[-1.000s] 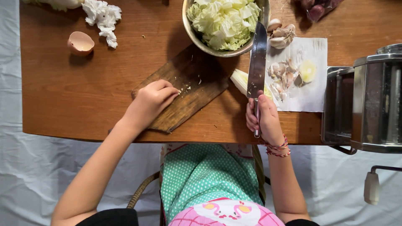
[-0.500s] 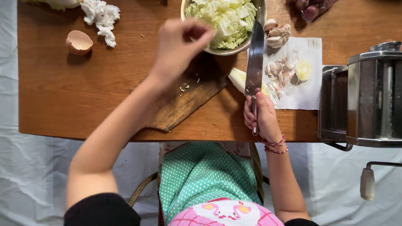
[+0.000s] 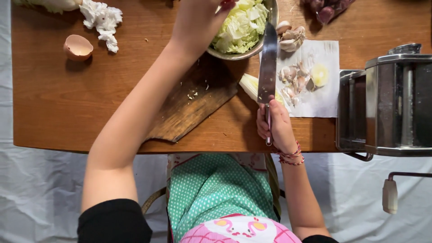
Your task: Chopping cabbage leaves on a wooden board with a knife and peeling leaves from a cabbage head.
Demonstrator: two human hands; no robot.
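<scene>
Two hands over a wooden desk [image 3: 54, 103]. Left hand [image 3: 198, 22] reaches up to the rim of the metal bowl [image 3: 238, 55], which holds chopped cabbage [image 3: 240, 24]; fingers run past the top edge, so grip and contents cannot be told. Right hand [image 3: 274, 123] is closed around the handle of a large knife [image 3: 267, 67], blade pointing away from the body, flat over a cabbage piece [image 3: 247, 85] and the edge of a white paper [image 3: 321, 101]. Paper carries garlic cloves [image 3: 292, 78] and a pale round slice [image 3: 319, 74]. More garlic [image 3: 290, 38] lies just beside the bowl. Dark wooden board [image 3: 189, 110] lies tilted between the arms, touching the bowl, with a few scraps on it. Eggshell half [image 3: 77, 47] and crumpled tissue [image 3: 101, 20] at far left. Metal pasta machine [image 3: 391, 105] clamped at the right desk edge. Red bracelets [image 3: 290, 156] on the right wrist.
</scene>
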